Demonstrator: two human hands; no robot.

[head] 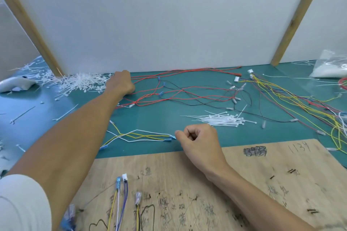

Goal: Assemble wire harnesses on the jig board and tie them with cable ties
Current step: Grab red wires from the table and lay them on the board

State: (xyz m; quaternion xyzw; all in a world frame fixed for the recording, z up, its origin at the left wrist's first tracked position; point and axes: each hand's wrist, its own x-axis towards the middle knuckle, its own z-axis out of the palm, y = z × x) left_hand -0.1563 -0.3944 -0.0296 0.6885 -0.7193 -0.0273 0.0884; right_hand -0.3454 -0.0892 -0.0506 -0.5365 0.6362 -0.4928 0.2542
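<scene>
Reaches the left hand (121,84) to eleven o'clock, onto loose red insulated wires (187,71) running lengthwise toward three o'clock across the green worktop (159,118); cannot tell its fingers' state, hidden under the knuckles. Holds the right hand (199,140) central, fingers (178,133) curled in on nothing, index tip touching the yellow-and-white wire bundle (146,135) at nine o'clock. Should probably draw the red wires toward six o'clock, onto the plywood jig board (244,184).

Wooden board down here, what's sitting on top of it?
Yellow, white and purple wires with blue and clear ends lie on the wooden board, plus scribbled marks. The right forearm crosses it, hiding whatever is beneath.
</scene>
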